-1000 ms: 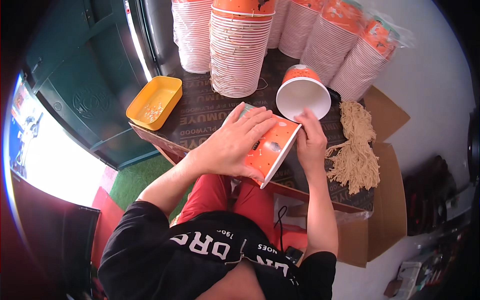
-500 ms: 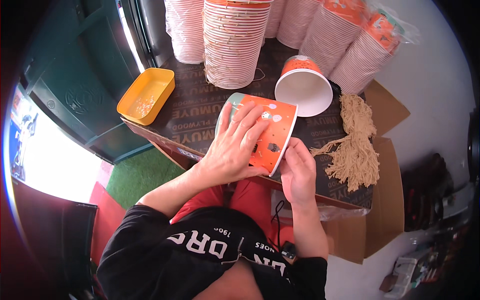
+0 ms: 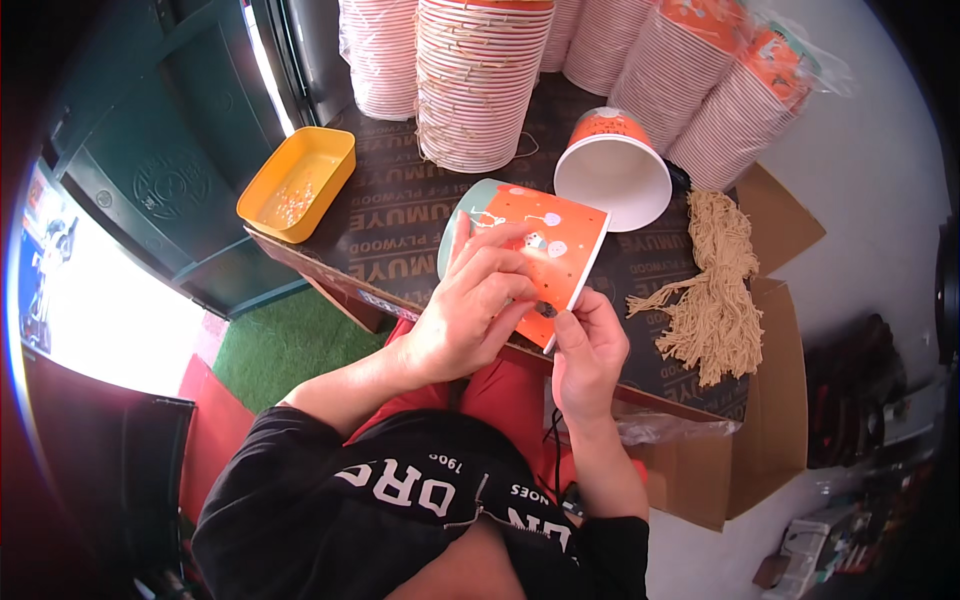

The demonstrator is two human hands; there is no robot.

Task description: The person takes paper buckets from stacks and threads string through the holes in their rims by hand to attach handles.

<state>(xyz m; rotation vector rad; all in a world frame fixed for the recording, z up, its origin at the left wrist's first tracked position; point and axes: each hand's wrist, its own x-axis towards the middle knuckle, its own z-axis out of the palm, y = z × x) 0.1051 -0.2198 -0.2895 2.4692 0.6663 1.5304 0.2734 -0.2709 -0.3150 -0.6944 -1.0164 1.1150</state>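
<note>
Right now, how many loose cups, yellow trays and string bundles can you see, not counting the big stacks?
Loose paper cups: 2, the held cup and the lying cup
Yellow trays: 1, the yellow tray
String bundles: 1, the string bundle
Total: 4

The left hand (image 3: 470, 315) lies across an orange paper cup (image 3: 535, 250) held on its side, fingers spread over its wall, while the right hand (image 3: 588, 355) pinches its lower rim. Just beyond, another orange cup (image 3: 612, 170) lies tipped over on the dark plywood board (image 3: 400, 215), beside a bundle of tan string (image 3: 712, 300), a yellow tray (image 3: 297, 183) and tall cup stacks (image 3: 480, 80).
</note>
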